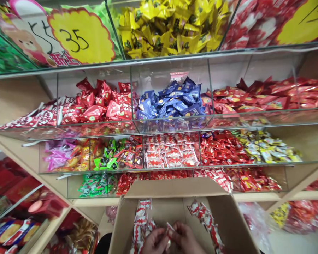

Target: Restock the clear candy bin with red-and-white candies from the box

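An open cardboard box (228, 218) sits low in front of me, with red-and-white wrapped candies (141, 220) hanging in strips inside it. Both my hands are down in the box. My left hand (154, 241) and my right hand (184, 238) are close together, fingers pinched on one red-and-white candy packet (170, 228) between them. More strips of the same candy (205, 218) lie along the box's right wall.
Tiered glass bins (172, 121) of wrapped sweets rise ahead: red packets (100, 104), blue packets (172, 100), yellow ones (169, 24) on top, red-white ones (171, 151) lower. A yellow price tag reading 35 (81, 35) stands upper left. Another shelf (13, 211) is at left.
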`<action>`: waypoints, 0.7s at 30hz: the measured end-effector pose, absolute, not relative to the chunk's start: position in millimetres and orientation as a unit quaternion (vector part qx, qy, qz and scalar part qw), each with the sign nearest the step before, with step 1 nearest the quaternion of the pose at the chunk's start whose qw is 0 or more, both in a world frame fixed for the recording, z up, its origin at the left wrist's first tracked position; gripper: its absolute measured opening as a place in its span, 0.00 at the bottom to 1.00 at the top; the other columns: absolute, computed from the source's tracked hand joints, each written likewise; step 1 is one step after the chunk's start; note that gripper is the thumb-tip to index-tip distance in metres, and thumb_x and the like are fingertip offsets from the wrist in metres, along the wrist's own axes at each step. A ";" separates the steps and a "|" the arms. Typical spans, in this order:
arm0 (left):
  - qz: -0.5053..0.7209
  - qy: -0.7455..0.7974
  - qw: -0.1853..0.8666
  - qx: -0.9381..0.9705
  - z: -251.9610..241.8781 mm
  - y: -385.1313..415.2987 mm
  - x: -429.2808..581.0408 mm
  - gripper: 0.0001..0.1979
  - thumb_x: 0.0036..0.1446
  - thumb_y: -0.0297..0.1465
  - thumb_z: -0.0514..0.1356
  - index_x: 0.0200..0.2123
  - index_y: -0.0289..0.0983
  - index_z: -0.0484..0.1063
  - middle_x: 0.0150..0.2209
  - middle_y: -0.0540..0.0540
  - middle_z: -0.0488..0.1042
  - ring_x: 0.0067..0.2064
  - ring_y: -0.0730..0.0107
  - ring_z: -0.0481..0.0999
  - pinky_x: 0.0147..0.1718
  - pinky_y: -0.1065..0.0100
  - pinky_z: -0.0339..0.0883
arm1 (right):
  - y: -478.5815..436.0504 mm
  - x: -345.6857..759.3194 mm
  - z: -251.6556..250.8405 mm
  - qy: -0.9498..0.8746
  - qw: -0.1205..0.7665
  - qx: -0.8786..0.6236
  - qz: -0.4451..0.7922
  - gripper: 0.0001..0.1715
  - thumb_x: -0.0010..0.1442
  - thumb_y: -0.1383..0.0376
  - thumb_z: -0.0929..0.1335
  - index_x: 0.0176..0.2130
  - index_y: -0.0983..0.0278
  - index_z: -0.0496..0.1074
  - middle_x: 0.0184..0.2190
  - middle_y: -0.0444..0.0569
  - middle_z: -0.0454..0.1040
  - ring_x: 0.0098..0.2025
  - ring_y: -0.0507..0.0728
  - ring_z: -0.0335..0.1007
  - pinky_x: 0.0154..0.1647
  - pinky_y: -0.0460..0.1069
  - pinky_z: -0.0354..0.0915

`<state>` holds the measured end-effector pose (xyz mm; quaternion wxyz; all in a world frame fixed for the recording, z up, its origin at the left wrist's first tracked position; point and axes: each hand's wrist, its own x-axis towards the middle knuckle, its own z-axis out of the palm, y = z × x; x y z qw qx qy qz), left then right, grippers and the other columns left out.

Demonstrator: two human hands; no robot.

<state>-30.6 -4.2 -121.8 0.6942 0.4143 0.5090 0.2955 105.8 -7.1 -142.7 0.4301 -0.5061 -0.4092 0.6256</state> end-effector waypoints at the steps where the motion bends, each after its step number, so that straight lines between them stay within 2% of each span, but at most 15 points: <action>1: 0.312 0.527 0.691 0.385 -113.1 -4.8 -27.1 0.28 0.31 0.50 0.65 0.33 0.37 0.69 0.20 0.54 0.68 0.19 0.76 0.65 0.19 0.74 0.54 | -6.9 107.6 -134.3 -0.397 0.447 -0.504 0.623 0.31 0.35 0.39 0.66 0.19 0.62 0.56 0.13 0.36 0.54 0.16 0.46 0.46 0.17 0.44 0.46; 3: 0.358 0.550 0.679 0.330 -94.9 -6.6 -20.9 0.28 0.30 0.48 0.66 0.35 0.38 0.68 0.23 0.53 0.71 0.21 0.76 0.68 0.21 0.74 0.57 | -9.0 112.8 -116.0 -0.372 0.470 -0.501 0.624 0.29 0.37 0.42 0.68 0.18 0.62 0.57 0.13 0.36 0.54 0.16 0.46 0.46 0.17 0.44 0.47; 6: 0.388 0.523 0.670 0.355 -75.6 -7.6 -15.0 0.23 0.33 0.41 0.68 0.32 0.35 0.69 0.25 0.51 0.72 0.25 0.75 0.70 0.25 0.73 0.61 | -15.1 121.8 -93.8 -0.334 0.480 -0.487 0.649 0.23 0.39 0.48 0.70 0.20 0.63 0.63 0.15 0.37 0.59 0.18 0.47 0.51 0.20 0.44 0.51; 10: 0.393 0.514 0.674 0.357 -76.9 -5.7 -13.7 0.20 0.30 0.32 0.70 0.30 0.34 0.71 0.27 0.51 0.73 0.30 0.74 0.71 0.31 0.73 0.63 | -18.6 128.8 -89.9 -0.279 0.508 -0.468 0.667 0.16 0.40 0.55 0.73 0.24 0.64 0.69 0.19 0.39 0.66 0.23 0.48 0.57 0.24 0.43 0.54; 14: 0.413 0.500 0.680 0.342 -82.4 -7.6 -15.2 0.18 0.33 0.31 0.69 0.31 0.35 0.71 0.26 0.52 0.73 0.29 0.76 0.70 0.31 0.74 0.62 | -21.4 128.0 -96.8 -0.244 0.510 -0.460 0.684 0.15 0.40 0.57 0.73 0.20 0.64 0.68 0.18 0.39 0.66 0.22 0.47 0.57 0.25 0.43 0.54; 21: 0.429 0.482 0.710 0.281 -79.4 -7.2 -16.9 0.20 0.34 0.33 0.69 0.33 0.36 0.69 0.26 0.53 0.73 0.29 0.79 0.71 0.29 0.76 0.60 | -22.3 129.9 -102.8 -0.198 0.500 -0.454 0.710 0.17 0.38 0.56 0.74 0.23 0.64 0.69 0.21 0.41 0.69 0.24 0.48 0.61 0.26 0.45 0.57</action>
